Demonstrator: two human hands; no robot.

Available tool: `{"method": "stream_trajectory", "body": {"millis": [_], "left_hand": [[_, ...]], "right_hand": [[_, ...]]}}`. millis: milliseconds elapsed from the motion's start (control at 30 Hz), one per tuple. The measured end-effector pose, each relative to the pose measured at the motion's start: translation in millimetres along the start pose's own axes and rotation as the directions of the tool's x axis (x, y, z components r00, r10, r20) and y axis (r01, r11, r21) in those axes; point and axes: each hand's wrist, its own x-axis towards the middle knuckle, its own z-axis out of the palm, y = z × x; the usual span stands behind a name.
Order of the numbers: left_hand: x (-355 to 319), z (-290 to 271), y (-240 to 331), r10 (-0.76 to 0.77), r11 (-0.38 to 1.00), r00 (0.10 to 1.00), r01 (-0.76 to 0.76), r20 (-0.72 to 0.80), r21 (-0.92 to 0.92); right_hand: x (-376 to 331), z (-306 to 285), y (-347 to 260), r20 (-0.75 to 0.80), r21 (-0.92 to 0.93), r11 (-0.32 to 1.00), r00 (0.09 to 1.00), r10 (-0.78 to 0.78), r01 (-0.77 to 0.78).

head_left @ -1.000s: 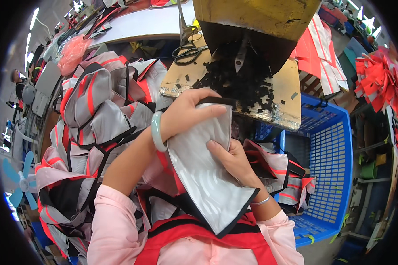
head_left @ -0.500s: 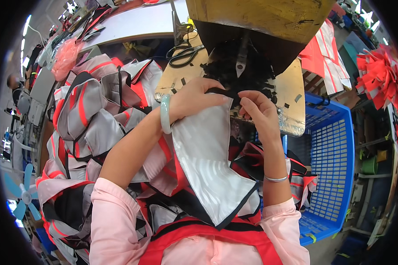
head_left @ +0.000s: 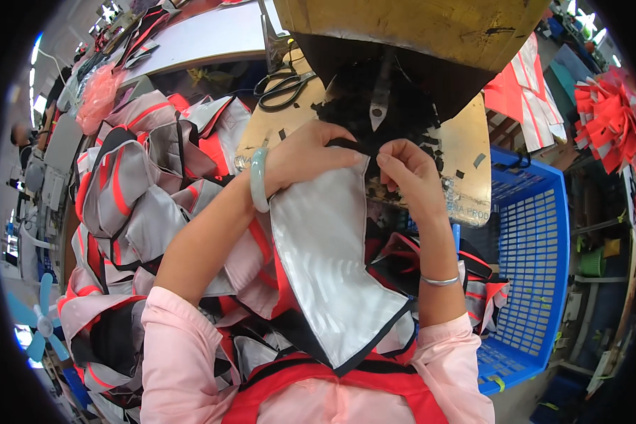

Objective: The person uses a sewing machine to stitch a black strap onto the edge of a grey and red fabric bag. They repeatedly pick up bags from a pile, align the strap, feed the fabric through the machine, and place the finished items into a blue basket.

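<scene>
A silver-grey fabric piece (head_left: 332,247) with black edge binding hangs from my hands over my lap. My left hand (head_left: 307,157), a pale green bangle at its wrist, is closed on the piece's upper edge by the black binding. My right hand (head_left: 413,173) pinches the end of that binding at the upper corner, thumb against fingers. Just beyond my fingertips a pointed metal blade (head_left: 379,106) with a small hole stands out from a dark recess. Black scraps (head_left: 346,106) lie heaped around it on the worn board (head_left: 466,184).
Above the board juts a yellow-topped housing (head_left: 410,25). Black-handled scissors (head_left: 283,92) lie at the board's left. Grey, red and black fabric pieces (head_left: 145,219) are heaped at my left. On my right stands a blue plastic basket (head_left: 533,261); a blue fan (head_left: 44,325) is far left.
The view has shifted slightly. My hands keep their hold on the fabric piece at its upper edge, and the right fingers have closed in a little on the binding.
</scene>
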Motion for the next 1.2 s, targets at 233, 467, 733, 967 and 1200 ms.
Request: {"method": "stream_trajectory", "body": {"millis": [233, 467, 733, 967, 1200], "left_hand": [[7.4, -1.1, -3.1, -0.072, 0.992, 0.997, 0.070, -0.012, -0.104], [14.7, -2.9, -4.6, -0.106, 0.994, 0.994, 0.106, -0.021, -0.028], [17.8, -6.5, -7.5, -0.179, 0.967, 0.984, 0.178, 0.009, -0.183], [24.6, -9.1, -20.2, -0.143, 0.971, 0.990, 0.141, 0.006, -0.195], [26.3, -6.3, -19.9, -0.119, 0.958, 0.992, 0.106, -0.035, -0.268]], "right_hand": [[11.5, 0.6, 4.0, -0.002, 0.091, 0.996, 1.000, -0.010, 0.010], [15.0, -0.2, 4.3, -0.029, 0.110, 0.994, 0.999, 0.027, -0.024], [20.0, 4.0, 5.6, -0.009, 0.212, 0.976, 0.999, 0.054, -0.051], [25.9, 6.4, 6.1, -0.002, 0.304, 0.948, 0.995, 0.098, -0.093], [25.6, 7.6, 7.5, -0.010, 0.357, 0.931, 0.997, 0.081, -0.073]]}}
